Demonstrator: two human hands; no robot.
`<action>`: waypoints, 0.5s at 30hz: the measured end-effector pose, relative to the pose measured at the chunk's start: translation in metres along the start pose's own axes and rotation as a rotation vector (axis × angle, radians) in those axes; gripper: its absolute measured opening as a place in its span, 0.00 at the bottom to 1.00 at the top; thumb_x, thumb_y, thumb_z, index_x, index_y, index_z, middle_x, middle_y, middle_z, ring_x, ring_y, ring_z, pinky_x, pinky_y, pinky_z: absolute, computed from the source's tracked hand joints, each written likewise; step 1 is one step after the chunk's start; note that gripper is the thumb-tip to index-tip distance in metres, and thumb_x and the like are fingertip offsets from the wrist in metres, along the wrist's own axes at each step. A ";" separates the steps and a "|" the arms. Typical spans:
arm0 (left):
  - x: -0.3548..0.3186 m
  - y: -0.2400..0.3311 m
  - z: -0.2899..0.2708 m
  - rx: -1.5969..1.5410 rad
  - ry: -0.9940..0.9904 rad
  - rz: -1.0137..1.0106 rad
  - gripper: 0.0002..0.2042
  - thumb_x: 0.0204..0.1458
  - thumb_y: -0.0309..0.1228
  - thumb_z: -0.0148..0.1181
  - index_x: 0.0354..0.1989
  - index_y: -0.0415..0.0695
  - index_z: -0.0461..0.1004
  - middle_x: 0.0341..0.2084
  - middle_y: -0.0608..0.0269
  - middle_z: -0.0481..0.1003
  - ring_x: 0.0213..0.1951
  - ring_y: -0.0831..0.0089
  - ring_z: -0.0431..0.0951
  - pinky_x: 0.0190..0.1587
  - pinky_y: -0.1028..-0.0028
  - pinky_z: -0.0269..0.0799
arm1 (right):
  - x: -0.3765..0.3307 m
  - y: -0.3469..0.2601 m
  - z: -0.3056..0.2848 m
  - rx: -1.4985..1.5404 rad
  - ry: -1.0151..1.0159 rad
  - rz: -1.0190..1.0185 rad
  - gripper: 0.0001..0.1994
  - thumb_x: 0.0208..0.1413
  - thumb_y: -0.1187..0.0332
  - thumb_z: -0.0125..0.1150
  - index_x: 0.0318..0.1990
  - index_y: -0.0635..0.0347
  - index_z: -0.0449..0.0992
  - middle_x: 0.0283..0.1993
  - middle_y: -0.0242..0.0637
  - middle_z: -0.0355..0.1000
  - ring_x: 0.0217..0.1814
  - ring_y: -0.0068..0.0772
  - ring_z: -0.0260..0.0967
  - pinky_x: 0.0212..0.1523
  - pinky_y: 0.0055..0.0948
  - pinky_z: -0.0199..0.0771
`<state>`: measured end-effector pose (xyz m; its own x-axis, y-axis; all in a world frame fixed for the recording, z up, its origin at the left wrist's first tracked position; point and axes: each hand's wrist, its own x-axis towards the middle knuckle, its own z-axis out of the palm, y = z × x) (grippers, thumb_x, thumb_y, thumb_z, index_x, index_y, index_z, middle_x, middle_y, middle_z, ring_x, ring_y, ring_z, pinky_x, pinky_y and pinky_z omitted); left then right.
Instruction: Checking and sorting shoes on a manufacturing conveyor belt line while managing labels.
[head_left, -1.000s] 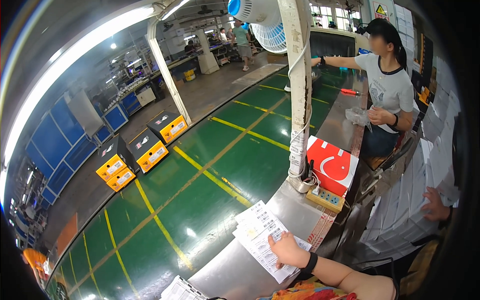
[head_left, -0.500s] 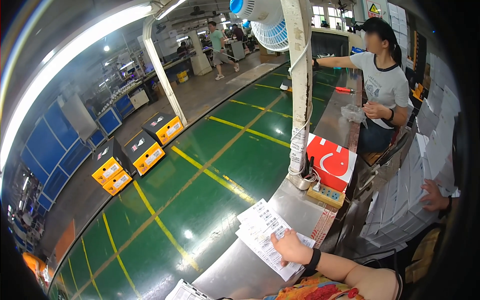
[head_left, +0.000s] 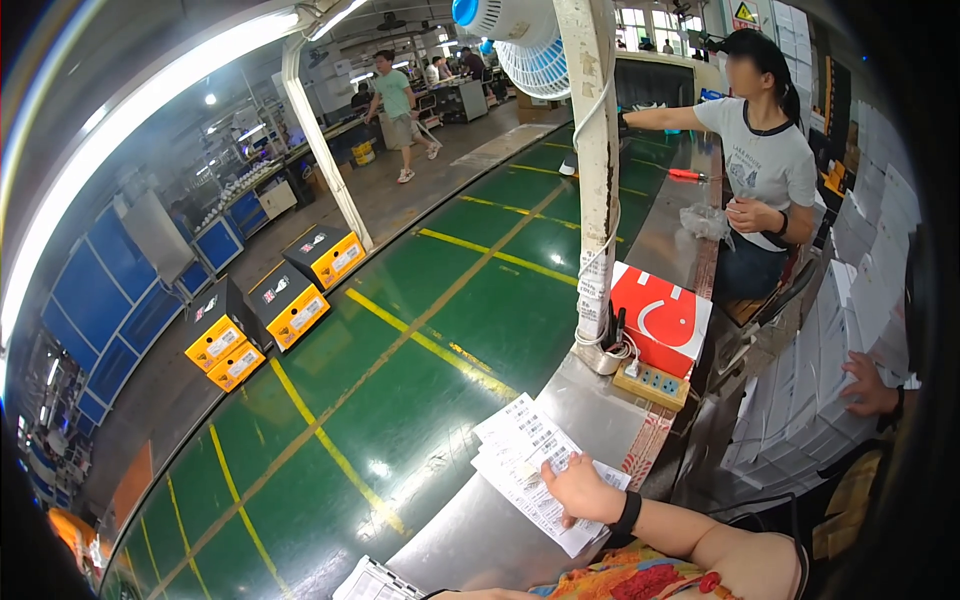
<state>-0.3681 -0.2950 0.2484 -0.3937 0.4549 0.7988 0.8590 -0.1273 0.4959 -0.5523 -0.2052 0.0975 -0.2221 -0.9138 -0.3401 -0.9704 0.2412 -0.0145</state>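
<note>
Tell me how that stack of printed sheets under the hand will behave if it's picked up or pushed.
The printed sheets look thin, so probably floppy and light. They are fanned unevenly, so a push would likely slide them apart on the smooth metal table. The left hand pressing on them probably keeps them in place.

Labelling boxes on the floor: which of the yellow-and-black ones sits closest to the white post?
The yellow-and-black box farthest up the row, right at the foot of the slanted white post. The other boxes sit further down-left, toward the blue cabinets.
</note>
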 end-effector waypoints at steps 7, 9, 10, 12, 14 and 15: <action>0.009 0.005 -0.014 0.066 -0.159 0.093 0.09 0.53 0.32 0.58 0.36 0.44 0.82 0.42 0.52 0.80 0.42 0.60 0.82 0.47 0.68 0.74 | 0.003 -0.002 0.000 0.038 -0.046 -0.003 0.60 0.21 0.49 0.81 0.64 0.71 0.55 0.41 0.61 0.75 0.58 0.71 0.65 0.52 0.56 0.63; 0.018 0.018 -0.009 -0.039 -0.091 -0.151 0.11 0.54 0.35 0.57 0.40 0.45 0.82 0.46 0.45 0.77 0.44 0.54 0.80 0.46 0.64 0.75 | 0.000 -0.002 0.000 0.020 -0.034 -0.001 0.60 0.21 0.49 0.80 0.64 0.71 0.55 0.40 0.61 0.75 0.57 0.70 0.66 0.52 0.56 0.63; 0.017 0.017 -0.004 -0.039 -0.093 -0.148 0.11 0.54 0.35 0.57 0.40 0.45 0.82 0.46 0.45 0.77 0.44 0.54 0.80 0.46 0.64 0.75 | -0.002 -0.002 -0.002 0.019 -0.032 0.002 0.60 0.21 0.49 0.80 0.64 0.71 0.55 0.40 0.61 0.75 0.57 0.70 0.66 0.52 0.56 0.63; 0.005 0.006 0.017 0.148 0.066 -0.057 0.13 0.56 0.38 0.57 0.44 0.48 0.81 0.51 0.39 0.72 0.46 0.50 0.78 0.46 0.60 0.75 | -0.001 0.001 0.000 0.029 -0.023 0.018 0.59 0.21 0.49 0.80 0.64 0.71 0.56 0.40 0.61 0.75 0.57 0.70 0.66 0.52 0.56 0.62; -0.035 -0.030 0.034 0.200 0.004 0.164 0.13 0.56 0.38 0.56 0.45 0.48 0.81 0.51 0.38 0.72 0.47 0.50 0.78 0.47 0.60 0.75 | 0.004 0.007 0.006 0.042 -0.032 0.028 0.59 0.21 0.49 0.80 0.63 0.71 0.56 0.40 0.61 0.75 0.57 0.70 0.66 0.52 0.56 0.62; -0.067 -0.051 0.042 0.283 -0.068 0.378 0.13 0.56 0.39 0.56 0.45 0.49 0.81 0.52 0.38 0.72 0.47 0.50 0.78 0.47 0.60 0.75 | 0.004 0.003 0.005 0.044 -0.021 0.016 0.59 0.20 0.49 0.80 0.63 0.71 0.57 0.40 0.62 0.75 0.57 0.70 0.66 0.53 0.56 0.62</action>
<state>-0.3717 -0.2821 0.1559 -0.0224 0.4810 0.8765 0.9970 -0.0545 0.0554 -0.5560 -0.2064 0.0916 -0.2348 -0.9028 -0.3603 -0.9616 0.2700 -0.0500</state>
